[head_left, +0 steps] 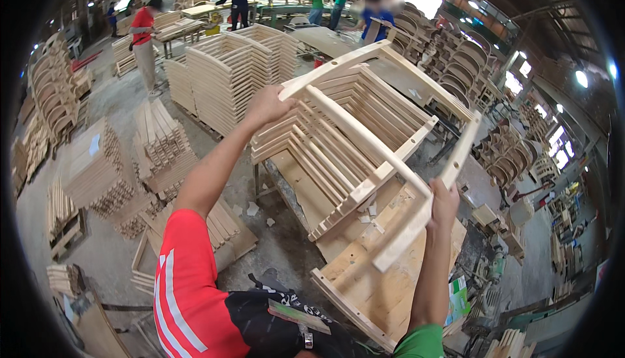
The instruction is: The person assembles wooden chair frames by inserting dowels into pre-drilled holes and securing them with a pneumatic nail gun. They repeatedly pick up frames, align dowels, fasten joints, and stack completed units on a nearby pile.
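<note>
I hold a pale wooden chair frame point(430, 84) up in the air, tilted over a workbench. My left hand point(267, 105) is closed round the end of its curved far rail. Lower down on the right, my right hand point(444, 203) grips the frame near a corner. Beneath it, a stack of similar wooden frames point(325, 172) rests on the bench, partly hidden by the held one. The bare plywood top of the workbench point(390, 280) shows in front of that stack, with a wooden strip along its near left edge.
Tall stacks of frames point(224, 75) stand beyond, left of centre. Bundled wooden slats point(97, 163) lie on the floor at left. Curved chair parts point(472, 65) are piled at right. A person in red point(143, 32) stands at far left; several others work at the back.
</note>
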Available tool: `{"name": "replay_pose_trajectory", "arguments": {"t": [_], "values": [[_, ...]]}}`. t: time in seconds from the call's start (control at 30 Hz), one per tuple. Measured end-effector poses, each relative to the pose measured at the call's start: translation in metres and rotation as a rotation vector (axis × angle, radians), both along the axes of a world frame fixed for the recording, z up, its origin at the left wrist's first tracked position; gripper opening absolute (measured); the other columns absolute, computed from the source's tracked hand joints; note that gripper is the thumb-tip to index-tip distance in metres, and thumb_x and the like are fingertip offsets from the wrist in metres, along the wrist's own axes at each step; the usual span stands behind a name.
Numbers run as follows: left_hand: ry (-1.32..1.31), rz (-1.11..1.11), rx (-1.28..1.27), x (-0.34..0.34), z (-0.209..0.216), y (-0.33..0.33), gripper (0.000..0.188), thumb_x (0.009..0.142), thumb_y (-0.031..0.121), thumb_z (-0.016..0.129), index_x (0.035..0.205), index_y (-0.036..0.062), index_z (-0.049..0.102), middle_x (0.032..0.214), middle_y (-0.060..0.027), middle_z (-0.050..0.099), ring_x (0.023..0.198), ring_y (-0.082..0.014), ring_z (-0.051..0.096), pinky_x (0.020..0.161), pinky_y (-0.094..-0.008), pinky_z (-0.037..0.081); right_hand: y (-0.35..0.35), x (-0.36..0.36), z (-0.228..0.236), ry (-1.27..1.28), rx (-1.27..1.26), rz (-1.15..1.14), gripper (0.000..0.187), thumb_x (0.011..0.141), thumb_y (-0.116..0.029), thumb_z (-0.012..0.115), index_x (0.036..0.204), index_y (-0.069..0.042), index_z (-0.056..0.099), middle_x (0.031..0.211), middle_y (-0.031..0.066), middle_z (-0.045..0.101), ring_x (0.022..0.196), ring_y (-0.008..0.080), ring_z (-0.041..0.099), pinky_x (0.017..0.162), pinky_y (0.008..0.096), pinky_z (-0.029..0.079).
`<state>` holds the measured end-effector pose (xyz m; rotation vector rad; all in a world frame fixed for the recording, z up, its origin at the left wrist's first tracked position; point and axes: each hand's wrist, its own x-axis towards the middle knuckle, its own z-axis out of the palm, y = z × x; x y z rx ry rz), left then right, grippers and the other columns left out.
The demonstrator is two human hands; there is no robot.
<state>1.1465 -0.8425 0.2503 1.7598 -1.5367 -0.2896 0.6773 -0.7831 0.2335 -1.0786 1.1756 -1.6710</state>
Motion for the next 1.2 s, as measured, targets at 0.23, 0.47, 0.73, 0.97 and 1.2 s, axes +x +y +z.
{"name": "replay_pose_trajectory", "arguments": {"t": [0.23, 0.47, 0.73, 0.97, 1.2], "values": [[-0.048, -0.014, 0.112, 0.045, 0.003, -0.105, 0.043, 0.085, 0.041, 0.073, 0.115, 0.0109, 0.08, 0.103, -0.0173, 0.079, 0.095, -0.034, 0.076, 0.087, -0.0455, 0.058, -0.112, 0.053, 0.0, -0.09, 0.082, -0.015, 0.018, 0.082, -0.001, 0.067, 0.1, 0.004, 0.064, 0.085, 0.009, 0.064, 0.065, 0.021, 0.066, 0.059, 0.0377, 0.059], [-0.124, -0.074, 0.118, 0.052, -0.001, -0.164, 0.047, 0.083, 0.042, 0.07, 0.114, 0.0077, 0.08, 0.115, -0.0212, 0.077, 0.11, -0.0375, 0.074, 0.095, -0.047, 0.058, -0.155, 0.05, -0.006, -0.002, 0.201, -0.106, 0.037, 0.077, 0.0, 0.07, 0.112, 0.006, 0.059, 0.097, 0.0124, 0.066, 0.083, 0.0247, 0.067, 0.068, 0.0434, 0.059], [-0.203, -0.04, 0.158, 0.057, -0.003, -0.183, 0.046, 0.083, 0.04, 0.07, 0.112, 0.0063, 0.08, 0.113, -0.0218, 0.078, 0.109, -0.0374, 0.075, 0.094, -0.0489, 0.058, -0.164, 0.065, -0.013, 0.188, 0.16, -0.146, 0.041, 0.076, 0.004, 0.07, 0.116, 0.004, 0.062, 0.101, 0.0109, 0.07, 0.084, 0.0206, 0.069, 0.076, 0.0334, 0.055], [-0.312, -0.066, 0.111, 0.064, -0.013, -0.186, 0.047, 0.084, 0.042, 0.071, 0.113, 0.0058, 0.08, 0.111, -0.0225, 0.078, 0.107, -0.0384, 0.075, 0.093, -0.049, 0.058, -0.162, 0.067, -0.018, 0.227, 0.162, -0.124, 0.037, 0.08, 0.006, 0.069, 0.116, 0.005, 0.062, 0.103, 0.0119, 0.072, 0.085, 0.02, 0.071, 0.076, 0.0341, 0.056], [-0.257, -0.115, 0.093, 0.072, -0.014, -0.19, 0.04, 0.084, 0.04, 0.074, 0.103, 0.0054, 0.081, 0.093, -0.0201, 0.078, 0.087, -0.0348, 0.076, 0.082, -0.0451, 0.058, -0.158, 0.073, -0.012, 0.154, 0.167, -0.072, 0.041, 0.082, 0.01, 0.064, 0.123, 0.007, 0.06, 0.109, 0.0144, 0.072, 0.091, 0.0226, 0.073, 0.08, 0.0338, 0.057]]}}
